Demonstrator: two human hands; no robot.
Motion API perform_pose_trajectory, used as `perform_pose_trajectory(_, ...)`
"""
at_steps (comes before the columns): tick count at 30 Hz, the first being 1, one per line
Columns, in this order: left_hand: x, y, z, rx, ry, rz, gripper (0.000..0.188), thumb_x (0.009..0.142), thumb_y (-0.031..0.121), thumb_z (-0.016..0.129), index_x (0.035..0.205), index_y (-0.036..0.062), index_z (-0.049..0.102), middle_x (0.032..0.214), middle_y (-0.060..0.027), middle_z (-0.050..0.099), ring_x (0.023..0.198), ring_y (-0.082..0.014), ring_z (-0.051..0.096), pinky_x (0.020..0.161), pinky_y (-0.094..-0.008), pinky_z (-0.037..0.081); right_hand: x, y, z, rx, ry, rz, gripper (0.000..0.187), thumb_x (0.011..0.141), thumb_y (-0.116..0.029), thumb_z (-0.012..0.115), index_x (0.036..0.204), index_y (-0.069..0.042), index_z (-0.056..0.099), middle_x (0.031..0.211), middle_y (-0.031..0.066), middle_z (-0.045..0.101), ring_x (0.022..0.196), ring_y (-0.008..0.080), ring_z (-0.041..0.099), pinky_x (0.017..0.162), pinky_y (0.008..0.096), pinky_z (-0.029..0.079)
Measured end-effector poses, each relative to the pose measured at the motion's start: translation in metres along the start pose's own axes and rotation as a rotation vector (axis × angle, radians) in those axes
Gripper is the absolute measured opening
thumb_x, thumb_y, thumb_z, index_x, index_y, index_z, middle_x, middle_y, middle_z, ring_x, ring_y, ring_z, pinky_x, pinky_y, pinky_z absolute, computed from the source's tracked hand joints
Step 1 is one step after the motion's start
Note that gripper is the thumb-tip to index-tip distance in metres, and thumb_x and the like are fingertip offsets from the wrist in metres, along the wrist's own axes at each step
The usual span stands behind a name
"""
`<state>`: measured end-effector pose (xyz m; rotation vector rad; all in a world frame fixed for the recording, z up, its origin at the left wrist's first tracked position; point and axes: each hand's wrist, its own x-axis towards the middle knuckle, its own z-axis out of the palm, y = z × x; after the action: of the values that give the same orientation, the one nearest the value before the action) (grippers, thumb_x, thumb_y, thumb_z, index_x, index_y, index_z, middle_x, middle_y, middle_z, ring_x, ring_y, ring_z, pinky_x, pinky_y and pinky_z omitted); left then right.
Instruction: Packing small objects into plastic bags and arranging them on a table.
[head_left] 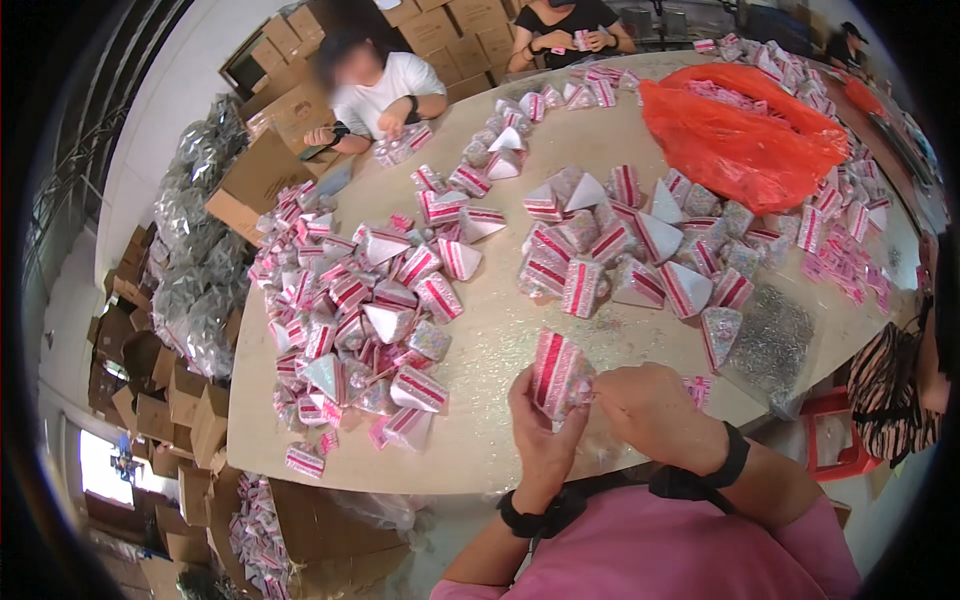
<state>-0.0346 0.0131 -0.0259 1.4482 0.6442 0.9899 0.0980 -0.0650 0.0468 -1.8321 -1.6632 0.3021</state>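
My left hand (543,440) is wrapped round a cake-slice-shaped piece (560,375) with pink, red and white layers and a speckled side, held upright above the table's near edge. Close against its right side, my right hand (655,412) has its fingers pinched together. Whatever lies between those fingers is too small or hidden to name. Beyond my hands stands a group of similar cake-slice pieces (580,285). A larger heap of them (390,325) spreads to the left.
A red plastic bag (730,135) lies far right. Pink cards (850,265) and a clear bag of small metallic bits (770,340) lie at right. Two people (385,95) (570,30) work across the table (480,380). Cardboard boxes (190,400) and filled clear bags (195,240) stand left.
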Motion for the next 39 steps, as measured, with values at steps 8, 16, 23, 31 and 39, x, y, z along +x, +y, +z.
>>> perform_pose_trajectory(8, 0.0, -0.003, -0.007, 0.121, -0.065, 0.027, 0.07, 0.075, 0.0, 0.068, 0.132, -0.0051, 0.027, 0.121, -0.0168, 0.043, 0.112, -0.0222, 0.048, 0.095, -0.033, 0.042, 0.002, 0.0, 0.008, 0.323, -0.009, 0.176, 0.01, 0.083, -0.006, 0.056, 0.089, -0.001, 0.051, 0.067, 0.0125, 0.059, 0.06, 0.0242, 0.06, 0.053, 0.0341, 0.045)
perform_pose_trajectory(16, -0.001, -0.008, -0.012, 0.023, -0.032, -0.15, 0.062, 0.073, -0.003, 0.064, 0.128, -0.0026, 0.035, 0.12, -0.0128, 0.045, 0.109, -0.0197, 0.048, 0.096, -0.0322, 0.04, 0.006, 0.029, 0.037, 0.85, -0.06, 0.345, 0.02, 0.084, -0.016, 0.063, 0.087, 0.0, 0.051, 0.068, 0.0057, 0.059, 0.061, 0.0096, 0.057, 0.052, 0.0262, 0.043)
perform_pose_trajectory(23, 0.022, -0.016, -0.089, -0.089, 0.046, -0.428, 0.035, 0.086, 0.011, 0.056, 0.117, -0.0028, 0.049, 0.104, -0.0085, 0.054, 0.1, -0.0176, 0.055, 0.084, -0.0312, 0.046, -0.022, 0.051, -0.003, 0.868, -0.007, 0.497, 0.012, 0.085, -0.012, 0.059, 0.089, -0.001, 0.056, 0.073, 0.0054, 0.062, 0.062, 0.0093, 0.059, 0.053, 0.0234, 0.046)
perform_pose_trajectory(31, 0.089, 0.027, -0.176, 0.632, 0.526, 0.269, 0.057, 0.082, 0.012, 0.063, 0.133, -0.0007, 0.041, 0.134, -0.0138, 0.043, 0.111, -0.0268, 0.052, 0.092, -0.034, 0.043, -0.118, 0.151, -0.079, 0.726, 0.422, 0.717, 0.011, 0.084, -0.01, 0.056, 0.09, -0.001, 0.057, 0.073, 0.0093, 0.063, 0.063, 0.0167, 0.063, 0.056, 0.028, 0.05)
perform_pose_trajectory(39, 0.002, -0.026, 0.021, 0.642, -0.738, 0.354, 0.036, 0.073, 0.008, 0.066, 0.108, 0.0027, 0.059, 0.11, -0.0145, 0.059, 0.104, -0.0318, 0.054, 0.09, -0.0389, 0.044, -0.156, 0.207, -0.046, -0.418, 0.104, 0.516, 0.02, 0.071, -0.007, 0.061, 0.091, -0.002, 0.059, 0.09, 0.0162, 0.058, 0.088, 0.0377, 0.057, 0.078, 0.0446, 0.048)
